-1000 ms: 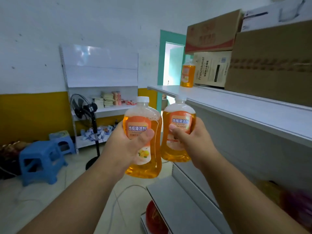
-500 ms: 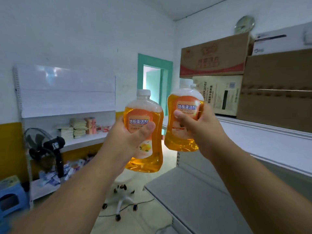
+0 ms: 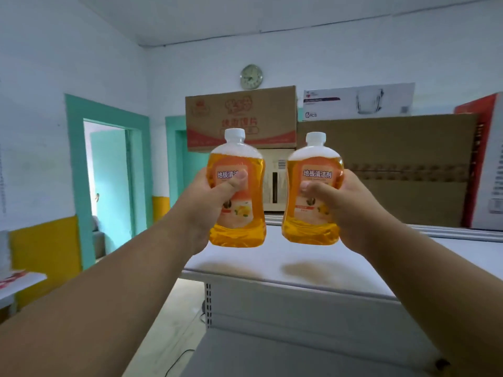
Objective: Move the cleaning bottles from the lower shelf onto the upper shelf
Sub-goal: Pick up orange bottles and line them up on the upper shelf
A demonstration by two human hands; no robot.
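I hold two clear bottles of orange floor cleaner with white caps, both upright. My left hand grips the left bottle around its waist, thumb across the label. My right hand grips the right bottle the same way. Both bottles hang a little above the front part of the white upper shelf, casting faint shadows on it. The lower shelf shows below, grey and bare where visible.
Cardboard boxes stand along the back of the upper shelf: a red-printed brown box, a wide brown carton, a white box and a red-and-white box. A teal-framed doorway is at left.
Both hands rose with their bottles and swung right, from beside the shelf end to above the upper shelf's front part. My view turned to face the shelf squarely.
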